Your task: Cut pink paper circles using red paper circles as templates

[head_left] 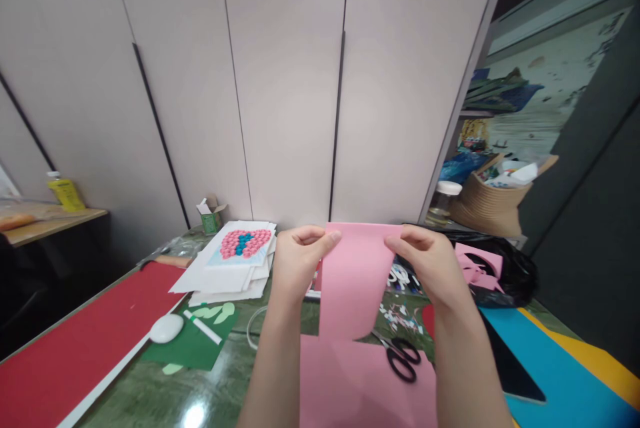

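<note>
My left hand (298,260) and my right hand (434,261) hold up a pink paper sheet (353,281) by its top corners, each pinching it between thumb and fingers. The sheet hangs down over the green table (225,375); its lower part spreads wider near my forearms, with a curved cut along one edge. Black-handled scissors (403,356) lie on the table just right of the sheet, below my right wrist.
A stack of white sheets (235,268) carries a pink and blue heart picture. Red paper (80,348), green paper with cut leaves (200,338), a white oval object (167,328), blue and yellow sheets (560,368), a black bag (500,261), a basket (493,205) and a jar (443,205) surround it.
</note>
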A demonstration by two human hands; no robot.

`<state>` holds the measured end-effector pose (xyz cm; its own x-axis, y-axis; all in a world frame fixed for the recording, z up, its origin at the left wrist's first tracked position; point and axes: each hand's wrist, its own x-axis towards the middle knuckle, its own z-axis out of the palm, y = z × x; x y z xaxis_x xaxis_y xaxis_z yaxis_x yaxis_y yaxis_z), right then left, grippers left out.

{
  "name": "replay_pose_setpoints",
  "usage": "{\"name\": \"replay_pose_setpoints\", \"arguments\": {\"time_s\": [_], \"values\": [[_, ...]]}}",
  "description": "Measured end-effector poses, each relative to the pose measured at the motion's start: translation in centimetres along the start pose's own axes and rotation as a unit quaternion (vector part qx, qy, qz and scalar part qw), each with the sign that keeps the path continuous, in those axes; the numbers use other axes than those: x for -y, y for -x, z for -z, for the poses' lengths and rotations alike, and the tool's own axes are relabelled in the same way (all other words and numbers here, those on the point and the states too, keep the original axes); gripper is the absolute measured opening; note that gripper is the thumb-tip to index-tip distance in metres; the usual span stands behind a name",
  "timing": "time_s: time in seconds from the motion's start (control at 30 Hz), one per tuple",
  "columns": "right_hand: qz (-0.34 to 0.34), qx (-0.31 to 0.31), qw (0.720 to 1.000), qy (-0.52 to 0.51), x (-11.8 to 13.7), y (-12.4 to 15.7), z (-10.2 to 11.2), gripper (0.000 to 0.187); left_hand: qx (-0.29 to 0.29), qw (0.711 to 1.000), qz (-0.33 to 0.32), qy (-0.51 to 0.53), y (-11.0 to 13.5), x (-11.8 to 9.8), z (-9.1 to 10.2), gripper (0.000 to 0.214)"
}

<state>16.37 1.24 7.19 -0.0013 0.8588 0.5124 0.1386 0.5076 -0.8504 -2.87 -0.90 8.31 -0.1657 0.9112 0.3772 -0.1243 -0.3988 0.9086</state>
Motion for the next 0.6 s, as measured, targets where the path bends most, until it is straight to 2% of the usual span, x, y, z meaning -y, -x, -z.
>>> {"name": "replay_pose_setpoints", "arguments": {"time_s": [0.27,0.6], "values": [[-0.006,-0.033,0.999,0.011,-0.36,-0.23,-0.32,0.018,-0.018,0.999,0.023,-0.044,0.1,-0.15,-0.05,0.021],[-0.003,-0.021,1.0,0.007,-0.51,-0.2,-0.14,0.014,-0.003,0.999,0.007,-0.046,0.12,0.28,0.22,0.02]]}}
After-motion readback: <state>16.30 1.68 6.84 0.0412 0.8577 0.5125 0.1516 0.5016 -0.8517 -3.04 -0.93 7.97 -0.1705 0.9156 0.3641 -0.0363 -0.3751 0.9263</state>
